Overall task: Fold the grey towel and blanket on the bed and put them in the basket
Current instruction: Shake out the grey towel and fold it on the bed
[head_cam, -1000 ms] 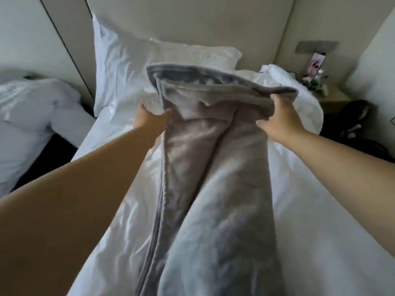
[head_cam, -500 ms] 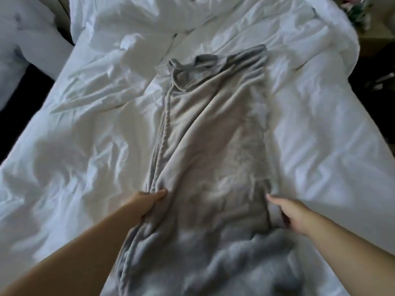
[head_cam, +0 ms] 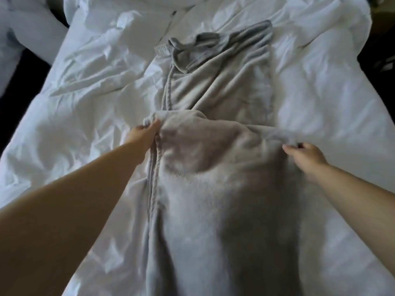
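Observation:
A grey fleece blanket (head_cam: 215,171) lies as a long narrow strip down the middle of the white bed (head_cam: 89,107). Its far end, with a white label, is bunched near the pillows. The near part is doubled over the strip, and the fold's leading edge runs across the middle of the view. My left hand (head_cam: 145,135) pinches the left corner of that edge. My right hand (head_cam: 303,159) pinches the right corner. No basket and no towel are in view.
Crumpled white bedding covers the bed on both sides of the blanket. A second white bed (head_cam: 23,39) stands at the far left across a dark gap. Dark floor shows at the right edge.
A second ago both hands held the blanket's end up near the pillows. They laid it down, slid back to the near part, and have now lifted that part forward over the strip.

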`<action>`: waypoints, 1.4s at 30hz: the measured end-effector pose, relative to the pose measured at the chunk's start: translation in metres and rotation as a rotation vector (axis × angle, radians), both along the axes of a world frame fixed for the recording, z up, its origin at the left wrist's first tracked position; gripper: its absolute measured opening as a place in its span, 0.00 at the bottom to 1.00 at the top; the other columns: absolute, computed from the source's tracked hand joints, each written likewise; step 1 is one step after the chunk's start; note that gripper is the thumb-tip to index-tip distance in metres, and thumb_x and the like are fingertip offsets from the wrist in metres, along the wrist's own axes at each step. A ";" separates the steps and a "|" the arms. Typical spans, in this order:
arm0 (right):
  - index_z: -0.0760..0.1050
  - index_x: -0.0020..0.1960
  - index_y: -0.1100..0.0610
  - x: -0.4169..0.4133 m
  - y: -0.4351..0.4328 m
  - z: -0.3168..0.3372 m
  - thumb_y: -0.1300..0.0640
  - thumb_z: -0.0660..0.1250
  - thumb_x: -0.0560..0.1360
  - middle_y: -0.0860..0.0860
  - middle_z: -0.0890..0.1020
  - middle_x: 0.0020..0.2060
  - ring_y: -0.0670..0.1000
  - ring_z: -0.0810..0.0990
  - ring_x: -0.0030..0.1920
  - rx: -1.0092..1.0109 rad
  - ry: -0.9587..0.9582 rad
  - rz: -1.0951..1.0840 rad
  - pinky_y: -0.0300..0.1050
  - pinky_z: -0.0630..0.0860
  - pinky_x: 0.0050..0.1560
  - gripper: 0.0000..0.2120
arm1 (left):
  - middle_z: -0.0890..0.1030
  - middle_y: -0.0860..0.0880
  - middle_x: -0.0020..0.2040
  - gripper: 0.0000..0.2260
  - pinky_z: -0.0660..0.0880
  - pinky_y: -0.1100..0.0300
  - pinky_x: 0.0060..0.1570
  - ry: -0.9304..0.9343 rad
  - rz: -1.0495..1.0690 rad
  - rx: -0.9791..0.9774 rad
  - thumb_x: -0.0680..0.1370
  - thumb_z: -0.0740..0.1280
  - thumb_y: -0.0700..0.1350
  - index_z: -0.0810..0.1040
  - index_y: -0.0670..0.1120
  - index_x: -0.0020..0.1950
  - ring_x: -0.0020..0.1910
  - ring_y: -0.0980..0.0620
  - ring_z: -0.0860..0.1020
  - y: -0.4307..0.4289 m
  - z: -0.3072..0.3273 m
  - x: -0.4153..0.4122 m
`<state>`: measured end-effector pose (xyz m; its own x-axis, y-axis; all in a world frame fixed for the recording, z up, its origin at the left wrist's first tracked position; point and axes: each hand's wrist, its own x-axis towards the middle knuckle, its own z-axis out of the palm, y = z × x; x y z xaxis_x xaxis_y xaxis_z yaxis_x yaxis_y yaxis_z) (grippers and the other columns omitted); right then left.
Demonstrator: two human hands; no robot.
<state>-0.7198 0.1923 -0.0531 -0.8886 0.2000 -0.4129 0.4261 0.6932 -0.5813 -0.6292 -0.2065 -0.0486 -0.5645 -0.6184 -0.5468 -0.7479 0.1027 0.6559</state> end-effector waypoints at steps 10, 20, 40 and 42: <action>0.81 0.51 0.60 0.163 0.065 -0.071 0.43 0.69 0.73 0.59 0.84 0.50 0.60 0.82 0.52 -0.256 -0.419 -0.209 0.58 0.76 0.60 0.20 | 0.77 0.47 0.30 0.20 0.77 0.58 0.38 -0.199 0.121 0.263 0.69 0.72 0.62 0.82 0.44 0.44 0.30 0.49 0.74 0.058 -0.066 0.188; 0.81 0.52 0.62 0.274 0.085 -0.033 0.51 0.68 0.75 0.60 0.85 0.45 0.57 0.84 0.44 -0.600 -0.687 -0.372 0.50 0.78 0.47 0.15 | 0.85 0.43 0.42 0.18 0.81 0.54 0.38 -0.301 -0.024 0.434 0.69 0.75 0.55 0.80 0.43 0.50 0.40 0.45 0.84 0.120 -0.050 0.311; 0.78 0.54 0.56 0.178 0.077 0.092 0.46 0.67 0.76 0.52 0.83 0.50 0.49 0.84 0.42 -0.641 -0.133 -0.233 0.42 0.78 0.40 0.15 | 0.78 0.50 0.54 0.35 0.77 0.59 0.48 0.240 0.157 0.044 0.70 0.71 0.61 0.65 0.48 0.73 0.51 0.51 0.78 0.075 0.083 0.214; 0.77 0.60 0.57 0.172 0.083 0.074 0.42 0.69 0.73 0.54 0.81 0.58 0.54 0.81 0.55 -0.351 -0.221 -0.117 0.45 0.73 0.50 0.23 | 0.76 0.45 0.61 0.41 0.74 0.55 0.55 0.047 0.070 0.049 0.70 0.71 0.62 0.60 0.46 0.76 0.56 0.46 0.77 0.070 0.064 0.216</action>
<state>-0.5476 0.2752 0.0207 -0.7509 0.1077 -0.6516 0.6307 0.4096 -0.6591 -0.4134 -0.1362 0.0152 -0.5464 -0.6302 -0.5517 -0.7205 0.0178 0.6933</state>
